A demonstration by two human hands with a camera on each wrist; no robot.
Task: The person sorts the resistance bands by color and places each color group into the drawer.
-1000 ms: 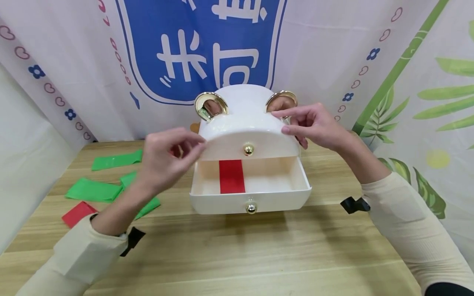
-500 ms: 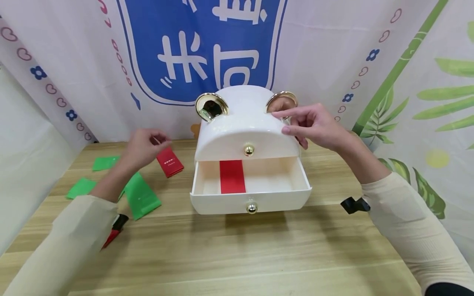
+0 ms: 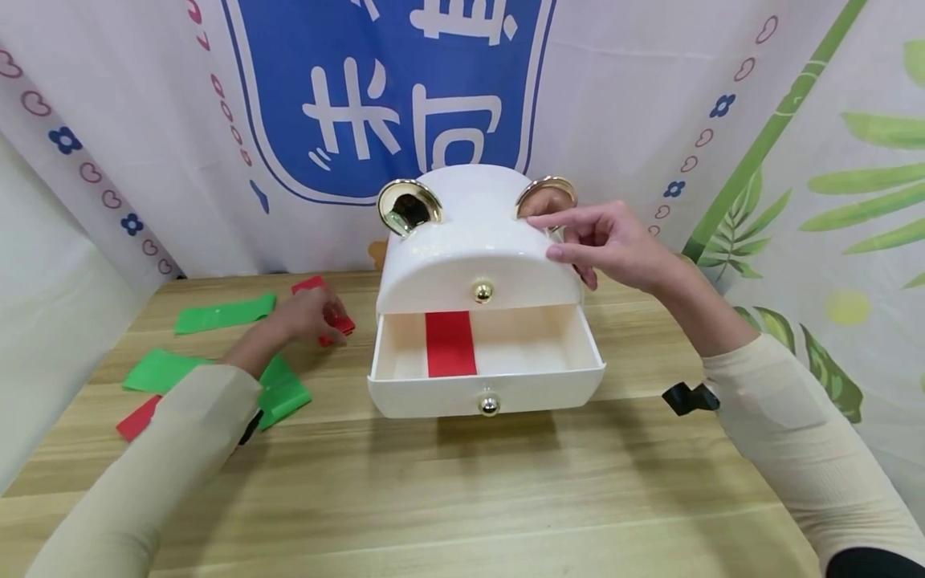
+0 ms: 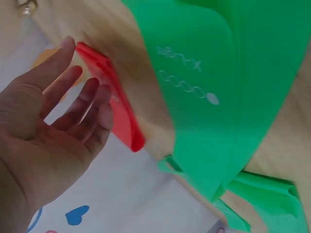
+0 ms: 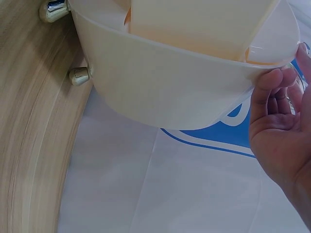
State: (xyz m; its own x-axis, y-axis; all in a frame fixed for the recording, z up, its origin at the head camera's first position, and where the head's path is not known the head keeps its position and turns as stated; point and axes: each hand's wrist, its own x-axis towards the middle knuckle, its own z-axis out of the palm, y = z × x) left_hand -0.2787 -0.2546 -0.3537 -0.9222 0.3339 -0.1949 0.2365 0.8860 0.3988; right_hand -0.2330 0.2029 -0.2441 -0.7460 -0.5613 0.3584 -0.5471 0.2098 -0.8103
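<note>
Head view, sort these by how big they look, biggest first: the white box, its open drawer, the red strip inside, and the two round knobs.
1. White box, taken whole
2. Open drawer
3. Red strip
Last, unranked: upper knob and lower knob, which look about alike.

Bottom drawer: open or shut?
Open. The bottom drawer juts out beneath the front of the white box, its inside showing, with a red strip lying in it.

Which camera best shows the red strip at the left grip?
Left wrist: the red strip appears close up, its folds showing, with fingertips overlapping one edge. In the head view, the left grip covers its middle, leaving both ends visible. The right wrist shows none.
</note>
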